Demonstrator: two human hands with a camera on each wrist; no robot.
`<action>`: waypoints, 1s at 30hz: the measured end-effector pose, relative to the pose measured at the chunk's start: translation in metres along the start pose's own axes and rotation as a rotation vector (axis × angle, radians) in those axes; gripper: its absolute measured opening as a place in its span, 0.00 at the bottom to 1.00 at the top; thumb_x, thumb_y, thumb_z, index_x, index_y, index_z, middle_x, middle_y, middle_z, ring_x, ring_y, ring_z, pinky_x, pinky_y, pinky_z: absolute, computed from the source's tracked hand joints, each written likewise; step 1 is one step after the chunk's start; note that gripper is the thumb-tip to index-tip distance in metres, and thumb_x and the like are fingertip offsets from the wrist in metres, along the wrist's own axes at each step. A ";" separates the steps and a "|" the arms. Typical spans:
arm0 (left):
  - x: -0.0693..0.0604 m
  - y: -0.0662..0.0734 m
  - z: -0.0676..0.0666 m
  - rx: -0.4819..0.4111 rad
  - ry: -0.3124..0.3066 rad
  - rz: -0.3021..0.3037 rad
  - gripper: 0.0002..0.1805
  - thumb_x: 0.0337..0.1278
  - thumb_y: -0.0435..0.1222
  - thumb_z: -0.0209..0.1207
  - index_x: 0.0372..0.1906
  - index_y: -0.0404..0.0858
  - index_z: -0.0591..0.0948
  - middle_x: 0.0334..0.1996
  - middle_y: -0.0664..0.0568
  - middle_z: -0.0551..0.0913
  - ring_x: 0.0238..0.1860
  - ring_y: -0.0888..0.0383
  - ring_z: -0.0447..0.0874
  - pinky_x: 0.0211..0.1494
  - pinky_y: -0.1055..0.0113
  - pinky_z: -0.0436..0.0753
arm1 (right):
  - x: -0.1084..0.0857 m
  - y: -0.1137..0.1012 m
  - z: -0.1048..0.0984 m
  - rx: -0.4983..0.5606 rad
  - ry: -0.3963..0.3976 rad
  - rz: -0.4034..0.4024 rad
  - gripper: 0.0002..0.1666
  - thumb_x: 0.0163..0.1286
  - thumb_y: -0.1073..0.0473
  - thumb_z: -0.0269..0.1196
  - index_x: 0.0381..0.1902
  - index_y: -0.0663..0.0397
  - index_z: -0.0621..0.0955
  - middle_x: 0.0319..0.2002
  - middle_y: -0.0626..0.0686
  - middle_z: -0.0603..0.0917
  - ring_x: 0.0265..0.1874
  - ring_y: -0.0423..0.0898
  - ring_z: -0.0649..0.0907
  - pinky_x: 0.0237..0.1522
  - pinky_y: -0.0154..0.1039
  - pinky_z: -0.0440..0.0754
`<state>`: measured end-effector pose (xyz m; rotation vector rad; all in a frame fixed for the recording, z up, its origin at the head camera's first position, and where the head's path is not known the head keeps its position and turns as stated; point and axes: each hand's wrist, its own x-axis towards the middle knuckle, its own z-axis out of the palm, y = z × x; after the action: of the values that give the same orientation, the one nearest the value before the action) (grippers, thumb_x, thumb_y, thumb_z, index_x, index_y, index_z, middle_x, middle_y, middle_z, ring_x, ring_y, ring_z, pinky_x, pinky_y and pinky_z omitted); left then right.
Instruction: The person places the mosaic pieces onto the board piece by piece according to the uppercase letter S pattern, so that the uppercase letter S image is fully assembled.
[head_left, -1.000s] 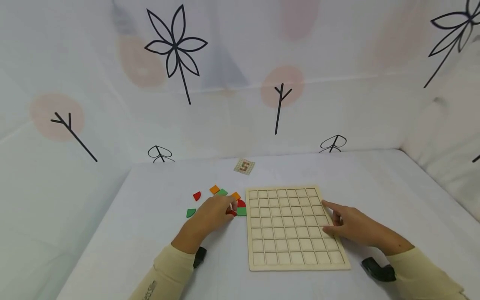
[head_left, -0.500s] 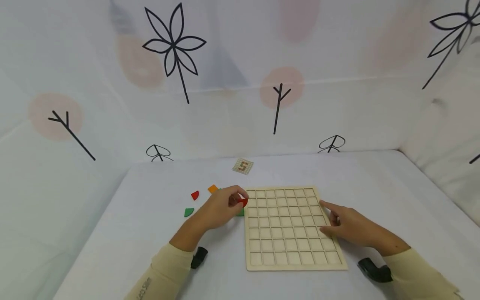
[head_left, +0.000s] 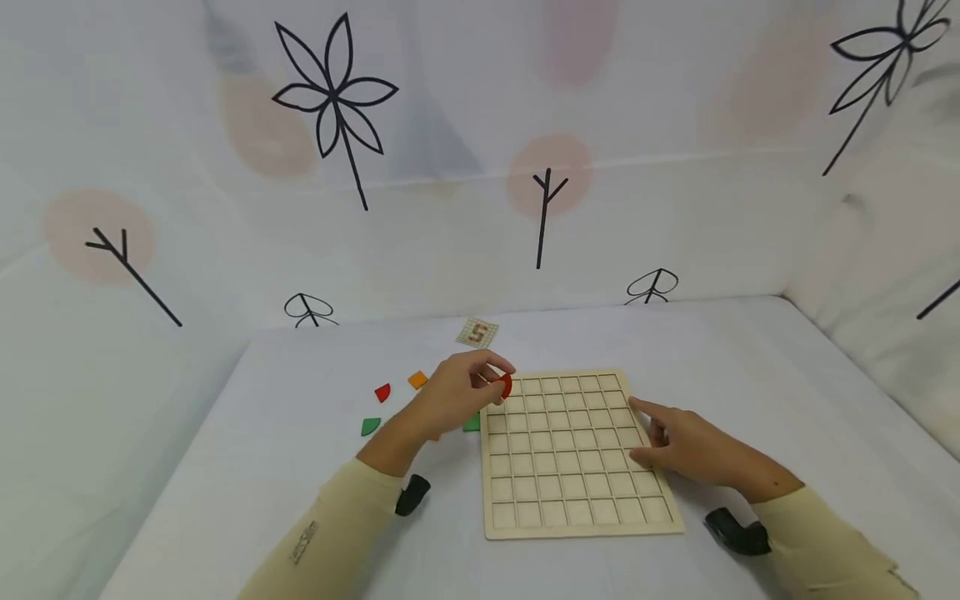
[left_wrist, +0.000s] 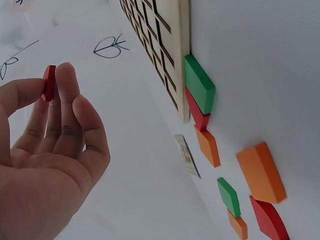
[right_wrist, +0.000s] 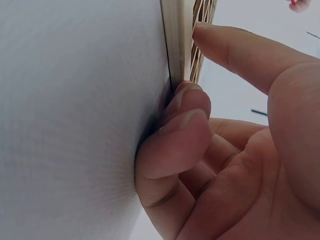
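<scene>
red, flat piece with a rounded side, pinched tight in the left hand's grip, above the far left corner of the pale wooden grid board. the right hand touches the board's right edge; i can't tell if it grips. this looks like placing; next seems to need the thin piece laid flat in a square.

On the small, beige, square gridded card on the white-covered table, we read one multicoloured character, S or 5; we cannot tell which. Along the pale-yellow fabric left sleeve we see a line of small dark lettering, too blurred to read.
</scene>
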<state>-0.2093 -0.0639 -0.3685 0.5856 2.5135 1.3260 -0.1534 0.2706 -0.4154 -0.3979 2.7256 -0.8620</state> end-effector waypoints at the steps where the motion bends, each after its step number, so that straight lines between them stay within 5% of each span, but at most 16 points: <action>1: 0.002 0.002 0.001 -0.010 -0.004 -0.001 0.12 0.67 0.35 0.58 0.52 0.51 0.82 0.40 0.56 0.86 0.43 0.49 0.87 0.45 0.64 0.82 | 0.000 0.000 0.000 0.002 0.000 0.002 0.53 0.63 0.48 0.71 0.74 0.71 0.60 0.27 0.47 0.73 0.23 0.37 0.70 0.23 0.32 0.69; 14: 0.028 0.023 0.029 -0.085 -0.080 -0.015 0.08 0.68 0.37 0.59 0.49 0.45 0.78 0.42 0.46 0.90 0.45 0.47 0.89 0.32 0.68 0.72 | 0.000 0.001 0.001 0.043 -0.006 0.016 0.54 0.62 0.47 0.71 0.74 0.70 0.59 0.27 0.47 0.73 0.23 0.38 0.70 0.23 0.32 0.68; 22: 0.044 0.028 0.049 -0.061 -0.097 -0.022 0.06 0.67 0.38 0.61 0.46 0.45 0.79 0.41 0.47 0.90 0.27 0.54 0.79 0.26 0.70 0.70 | 0.001 0.000 0.002 0.028 0.000 0.032 0.54 0.62 0.48 0.72 0.74 0.69 0.60 0.27 0.47 0.73 0.24 0.38 0.71 0.23 0.32 0.68; 30: 0.056 0.029 0.066 -0.034 -0.100 -0.062 0.05 0.69 0.39 0.60 0.45 0.45 0.78 0.43 0.49 0.88 0.27 0.54 0.79 0.27 0.69 0.73 | 0.003 0.001 0.002 0.017 -0.011 0.054 0.54 0.61 0.47 0.72 0.74 0.68 0.61 0.27 0.47 0.73 0.24 0.39 0.71 0.23 0.32 0.68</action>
<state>-0.2270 0.0247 -0.3825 0.5482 2.4049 1.2823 -0.1554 0.2697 -0.4175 -0.3229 2.7035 -0.8659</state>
